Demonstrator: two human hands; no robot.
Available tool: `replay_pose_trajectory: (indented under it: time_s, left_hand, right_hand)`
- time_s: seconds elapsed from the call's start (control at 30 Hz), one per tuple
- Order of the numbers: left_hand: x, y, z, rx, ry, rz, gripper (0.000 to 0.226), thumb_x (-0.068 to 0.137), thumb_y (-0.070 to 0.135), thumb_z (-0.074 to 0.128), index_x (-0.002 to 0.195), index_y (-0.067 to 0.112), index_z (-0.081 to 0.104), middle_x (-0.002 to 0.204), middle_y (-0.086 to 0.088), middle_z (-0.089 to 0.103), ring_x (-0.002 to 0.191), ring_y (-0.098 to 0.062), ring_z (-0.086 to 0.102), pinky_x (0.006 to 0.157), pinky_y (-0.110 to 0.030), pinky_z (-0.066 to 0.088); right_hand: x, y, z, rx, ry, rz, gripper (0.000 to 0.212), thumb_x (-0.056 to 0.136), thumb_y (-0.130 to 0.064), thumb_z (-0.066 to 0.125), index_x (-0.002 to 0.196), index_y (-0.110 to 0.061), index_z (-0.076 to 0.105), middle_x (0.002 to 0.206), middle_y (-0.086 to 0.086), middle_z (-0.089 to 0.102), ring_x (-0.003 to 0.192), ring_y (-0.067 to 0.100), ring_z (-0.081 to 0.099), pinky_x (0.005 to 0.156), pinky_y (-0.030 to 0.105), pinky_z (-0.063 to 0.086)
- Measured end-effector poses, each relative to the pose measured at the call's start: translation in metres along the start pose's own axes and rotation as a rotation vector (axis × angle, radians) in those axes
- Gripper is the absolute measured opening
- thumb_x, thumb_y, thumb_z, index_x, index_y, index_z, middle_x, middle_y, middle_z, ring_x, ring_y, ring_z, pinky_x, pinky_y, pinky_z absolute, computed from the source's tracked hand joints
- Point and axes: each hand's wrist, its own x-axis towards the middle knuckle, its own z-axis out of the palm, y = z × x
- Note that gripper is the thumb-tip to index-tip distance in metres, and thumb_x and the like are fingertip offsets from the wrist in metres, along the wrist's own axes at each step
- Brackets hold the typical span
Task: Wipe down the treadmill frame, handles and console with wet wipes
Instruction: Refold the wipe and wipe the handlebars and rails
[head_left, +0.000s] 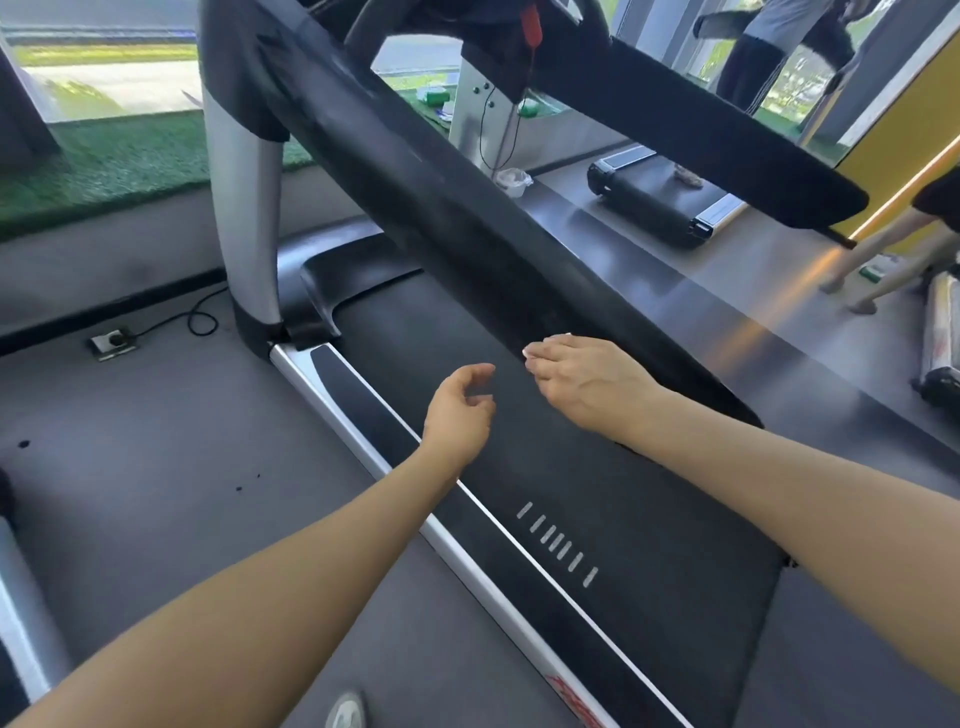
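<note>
reaching — right hand (587, 382) on handrail (415, 171)

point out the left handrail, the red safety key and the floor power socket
left handrail (415, 171), head view, on its glossy black top face
red safety key (532, 27), head view, on the red tab under the console
floor power socket (113, 340), head view, on its faceplate

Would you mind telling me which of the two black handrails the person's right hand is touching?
The near handrail, running diagonally over the belt; the right hand rests on its lower end. The far handrail stays untouched.
</note>
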Motion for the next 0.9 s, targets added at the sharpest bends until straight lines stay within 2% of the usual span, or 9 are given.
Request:
replay_pose_trajectory:
  time_s: [0.17,0.23,0.3,0.47,0.57,0.67,0.77,0.83,0.9]
  left_hand:
    - [-0.026,-0.001,0.018,-0.018,0.023,0.007,0.038,0.094,0.007,0.046,0.124,0.027,0.056,0.108,0.012,0.058,0.082,-0.002,0.055,0.056,-0.009,0.041]
    - [-0.037,0.000,0.026,-0.017,0.050,0.000,0.037,0.094,0.008,0.047,0.122,0.029,0.056,0.107,0.011,0.059,0.082,-0.002,0.056,0.055,-0.008,0.040]
    - [-0.048,0.000,0.034,-0.029,0.085,-0.002,0.036,0.094,0.008,0.047,0.121,0.028,0.058,0.106,0.009,0.061,0.083,-0.005,0.057,0.055,-0.010,0.040]
    - [-0.088,-0.003,0.065,-0.086,0.117,0.011,0.036,0.093,0.003,0.048,0.121,0.023,0.059,0.115,0.006,0.059,0.093,-0.010,0.058,0.074,-0.020,0.046]
    - [-0.111,-0.006,0.078,-0.126,0.136,0.008,0.036,0.091,0.002,0.049,0.121,0.020,0.059,0.117,0.004,0.059,0.100,-0.014,0.058,0.083,-0.026,0.050]
    - [-0.132,-0.006,0.087,-0.155,0.128,0.002,0.035,0.092,0.001,0.050,0.120,0.021,0.058,0.119,0.002,0.059,0.109,-0.015,0.058,0.093,-0.030,0.050]
    - [-0.146,0.002,0.091,-0.182,0.089,0.028,0.035,0.091,0.004,0.053,0.120,0.023,0.058,0.118,0.005,0.059,0.110,-0.013,0.057,0.098,-0.034,0.048]
    - [-0.152,0.009,0.090,-0.212,0.035,0.056,0.031,0.091,0.008,0.057,0.116,0.025,0.058,0.113,0.008,0.061,0.108,-0.012,0.058,0.097,-0.033,0.049]
    - [-0.154,0.015,0.088,-0.253,-0.020,0.061,0.023,0.092,0.017,0.060,0.114,0.023,0.060,0.111,0.007,0.064,0.105,-0.010,0.060,0.093,-0.031,0.050]
  right_hand:
    - [-0.054,-0.016,-0.002,0.028,-0.105,0.016,0.018,0.062,-0.027,0.084,0.068,-0.012,0.075,0.083,-0.001,0.072,0.091,0.011,0.067,0.089,0.021,0.050]
    - [-0.073,-0.019,0.004,0.000,-0.136,-0.024,0.022,0.093,-0.020,0.055,0.103,-0.007,0.069,0.116,0.004,0.063,0.121,0.015,0.051,0.110,0.024,0.031]
    - [-0.090,-0.022,0.006,0.010,-0.211,-0.089,0.037,0.103,-0.011,0.026,0.125,-0.005,0.055,0.137,0.006,0.049,0.135,0.021,0.033,0.116,0.028,0.015]
    - [-0.128,-0.030,0.000,0.162,-0.238,0.016,0.037,0.098,-0.003,0.031,0.119,-0.007,0.061,0.128,0.004,0.056,0.129,0.023,0.041,0.111,0.032,0.027]
    - [-0.144,-0.035,-0.008,0.211,-0.245,0.088,0.030,0.090,0.001,0.044,0.106,-0.013,0.066,0.117,-0.001,0.060,0.117,0.020,0.051,0.096,0.032,0.044]
    - [-0.155,-0.039,-0.023,0.628,-0.179,0.367,0.040,0.084,0.006,0.049,0.109,-0.020,0.068,0.119,-0.005,0.062,0.112,0.018,0.055,0.090,0.028,0.047]
    - [-0.155,-0.040,-0.043,1.383,-0.051,0.703,0.034,0.090,0.005,0.051,0.109,-0.014,0.071,0.107,-0.001,0.067,0.102,0.014,0.059,0.079,0.017,0.044]
    - [-0.151,-0.040,-0.053,1.862,-0.020,0.844,0.029,0.090,0.008,0.053,0.111,-0.004,0.068,0.101,0.007,0.066,0.093,0.017,0.059,0.069,0.018,0.047]
    - [-0.148,-0.040,-0.060,2.149,-0.054,0.914,0.031,0.089,0.014,0.050,0.113,0.002,0.064,0.102,0.013,0.065,0.092,0.022,0.061,0.072,0.026,0.052]
